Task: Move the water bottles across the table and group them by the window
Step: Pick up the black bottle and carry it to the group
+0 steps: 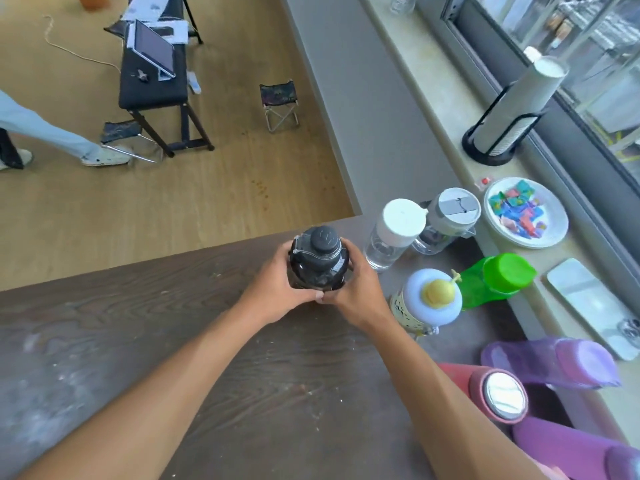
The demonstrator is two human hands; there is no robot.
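Note:
A dark bottle (320, 252) with a black cap stands upright near the far edge of the brown table (173, 341). My left hand (273, 289) wraps its left side and my right hand (356, 289) its right side, fingertips meeting at the front. To the right, by the window, stand several bottles: a clear one with a white cap (394, 233), a clear one with a grey lid (448, 220), a green one (498, 280), one with a pale blue lid and yellow knob (429, 303), a purple one (557, 362) and a red one (495, 393).
On the windowsill (433, 84) are a stack of paper cups in a black holder (512, 112), a plate of coloured pieces (526, 213) and a white tray (588, 303). Another purple bottle (575, 452) lies at the bottom right. A person's leg (48, 133), a black bench and stools occupy the floor beyond.

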